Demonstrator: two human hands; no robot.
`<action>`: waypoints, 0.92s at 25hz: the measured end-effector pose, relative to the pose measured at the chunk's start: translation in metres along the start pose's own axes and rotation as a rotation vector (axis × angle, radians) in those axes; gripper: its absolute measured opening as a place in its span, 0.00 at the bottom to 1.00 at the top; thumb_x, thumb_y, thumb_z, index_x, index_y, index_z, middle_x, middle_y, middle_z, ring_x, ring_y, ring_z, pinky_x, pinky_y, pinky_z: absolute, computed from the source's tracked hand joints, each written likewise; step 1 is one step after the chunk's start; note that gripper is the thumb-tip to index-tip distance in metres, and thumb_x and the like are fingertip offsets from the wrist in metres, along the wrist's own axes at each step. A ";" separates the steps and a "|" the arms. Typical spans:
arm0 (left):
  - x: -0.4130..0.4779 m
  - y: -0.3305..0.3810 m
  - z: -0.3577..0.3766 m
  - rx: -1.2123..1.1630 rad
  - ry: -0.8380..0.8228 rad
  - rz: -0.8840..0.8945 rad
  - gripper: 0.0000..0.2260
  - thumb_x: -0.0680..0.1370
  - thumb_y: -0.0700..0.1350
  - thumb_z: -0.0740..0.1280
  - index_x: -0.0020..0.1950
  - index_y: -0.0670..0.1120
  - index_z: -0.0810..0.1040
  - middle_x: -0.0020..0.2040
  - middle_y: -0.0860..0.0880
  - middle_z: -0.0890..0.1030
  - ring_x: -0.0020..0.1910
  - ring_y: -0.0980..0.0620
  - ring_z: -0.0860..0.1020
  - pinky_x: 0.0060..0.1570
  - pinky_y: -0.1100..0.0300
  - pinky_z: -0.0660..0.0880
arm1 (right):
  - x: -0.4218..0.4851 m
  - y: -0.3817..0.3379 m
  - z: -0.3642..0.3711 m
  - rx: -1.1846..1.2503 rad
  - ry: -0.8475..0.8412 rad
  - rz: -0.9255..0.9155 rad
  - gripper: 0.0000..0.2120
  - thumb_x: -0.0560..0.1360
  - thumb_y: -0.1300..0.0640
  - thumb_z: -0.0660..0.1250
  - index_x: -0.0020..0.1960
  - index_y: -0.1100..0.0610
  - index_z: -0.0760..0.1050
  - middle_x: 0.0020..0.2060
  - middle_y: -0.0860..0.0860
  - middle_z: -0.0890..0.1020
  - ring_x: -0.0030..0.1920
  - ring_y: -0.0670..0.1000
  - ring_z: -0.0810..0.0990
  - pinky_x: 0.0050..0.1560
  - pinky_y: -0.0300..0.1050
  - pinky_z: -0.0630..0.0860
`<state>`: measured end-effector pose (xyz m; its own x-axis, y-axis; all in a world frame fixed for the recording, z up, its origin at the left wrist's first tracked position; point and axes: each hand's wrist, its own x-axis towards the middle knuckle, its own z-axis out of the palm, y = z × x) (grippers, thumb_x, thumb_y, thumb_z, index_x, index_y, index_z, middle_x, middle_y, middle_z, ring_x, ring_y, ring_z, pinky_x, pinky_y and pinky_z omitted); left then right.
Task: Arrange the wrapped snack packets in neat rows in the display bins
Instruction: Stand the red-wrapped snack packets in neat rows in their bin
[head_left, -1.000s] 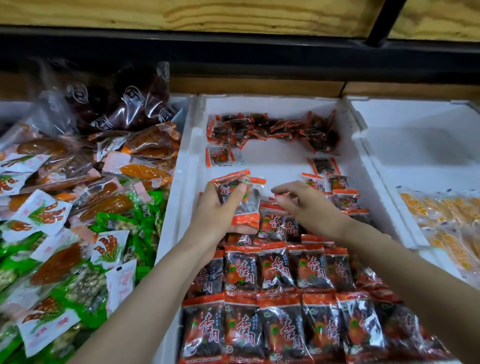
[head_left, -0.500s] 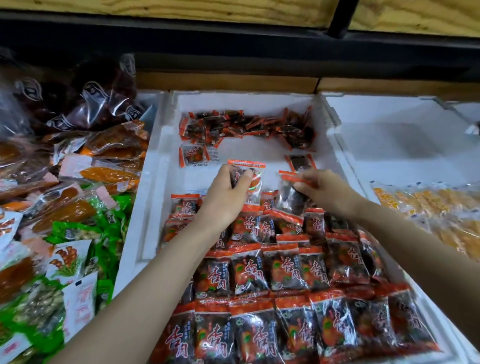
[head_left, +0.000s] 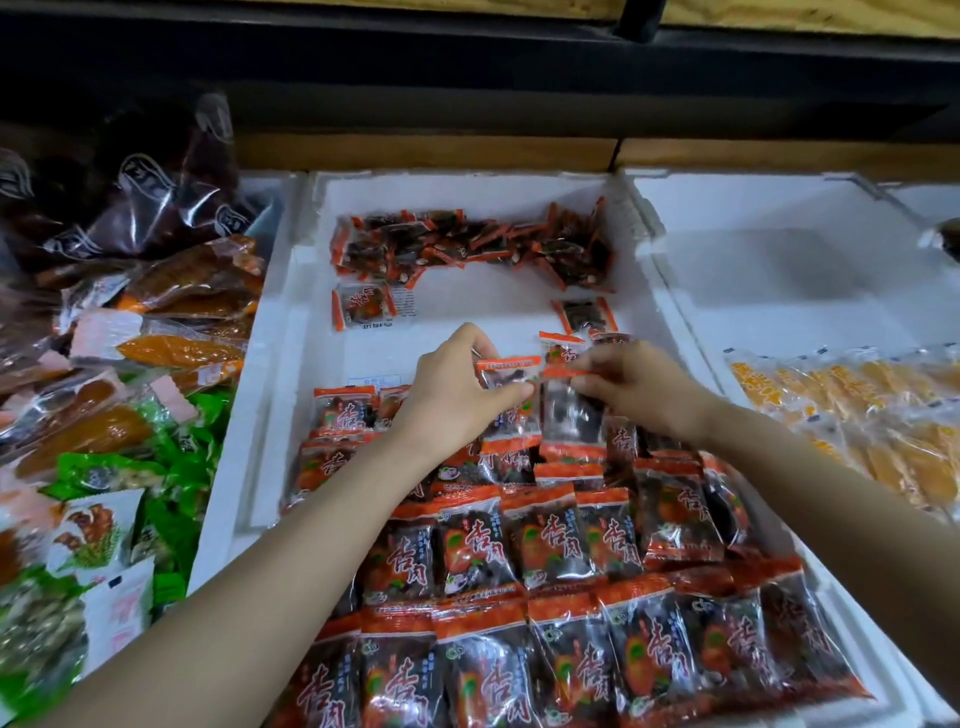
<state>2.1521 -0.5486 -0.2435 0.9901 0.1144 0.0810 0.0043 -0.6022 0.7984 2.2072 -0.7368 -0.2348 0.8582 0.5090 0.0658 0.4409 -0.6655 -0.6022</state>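
Working in the white foam bin (head_left: 291, 364). Near end of bin filled with overlapping rows of red snack packets (head_left: 545, 545), labels up. Far end of bin holding a loose heap (head_left: 467, 244), not yet sorted. Bare floor of bin between the two. Mid-bin, over the far edge of the rows: left hand (head_left: 457, 395) pinching a first packet (head_left: 506, 375) near its orange top strip. Right hand (head_left: 634, 384) just beside it, pinching a second packet (head_left: 571, 415) by its top edge, packet hanging upright. Judged step: extending the rows toward the bin's far wall. Next move likely calls for laying both down side by side, labels up, overlapping the last row, square to the bin walls; then fetching more from the heap.
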 end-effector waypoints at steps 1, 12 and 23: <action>0.001 0.000 -0.001 -0.014 0.017 -0.012 0.15 0.73 0.49 0.74 0.48 0.46 0.69 0.40 0.49 0.76 0.34 0.55 0.72 0.30 0.69 0.66 | 0.000 -0.001 -0.006 0.037 0.128 0.024 0.06 0.77 0.59 0.64 0.44 0.56 0.78 0.34 0.47 0.79 0.35 0.40 0.76 0.39 0.28 0.70; 0.012 0.003 0.007 0.372 -0.358 0.174 0.16 0.78 0.48 0.67 0.64 0.46 0.71 0.60 0.46 0.75 0.53 0.52 0.71 0.49 0.60 0.65 | -0.007 0.013 -0.020 0.003 0.338 0.131 0.06 0.78 0.57 0.62 0.43 0.53 0.75 0.36 0.47 0.77 0.37 0.45 0.73 0.37 0.35 0.65; -0.011 0.026 0.008 -0.292 -0.322 -0.042 0.18 0.81 0.57 0.53 0.64 0.50 0.70 0.57 0.49 0.78 0.49 0.53 0.78 0.51 0.60 0.73 | -0.025 -0.027 -0.013 0.325 0.518 -0.023 0.04 0.79 0.60 0.61 0.48 0.57 0.75 0.37 0.46 0.81 0.37 0.43 0.80 0.41 0.39 0.78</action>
<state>2.1422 -0.5719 -0.2283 0.9832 -0.1463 -0.1088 0.0518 -0.3481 0.9360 2.1771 -0.7391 -0.2098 0.9016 0.1351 0.4110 0.4281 -0.4155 -0.8026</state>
